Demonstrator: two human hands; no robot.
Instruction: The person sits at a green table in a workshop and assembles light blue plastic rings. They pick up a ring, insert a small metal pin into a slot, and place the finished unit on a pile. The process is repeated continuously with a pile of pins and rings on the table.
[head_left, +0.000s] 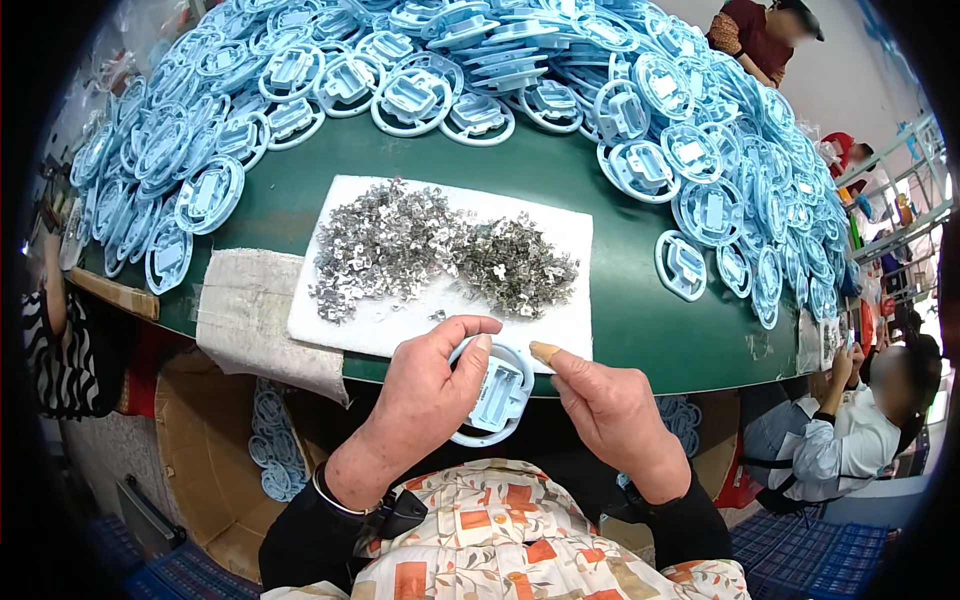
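My left hand grips a light blue round plastic part just in front of the table edge. The part has a ring-shaped rim and a rectangular compartment with slots in its middle. My thumb lies over its upper left side. Close to the part's right rim is my right hand, its index finger stretched out and wearing a tan finger cover. Nothing shows between that finger and the thumb; the other fingers are partly hidden. Beyond both hands, small metal clips lie in two heaps on a white foam board.
A large pile of similar blue parts curves around the far side of the green table. A whitish cloth lies left of the board. Below stands a cardboard box with blue parts. Other people are at both sides.
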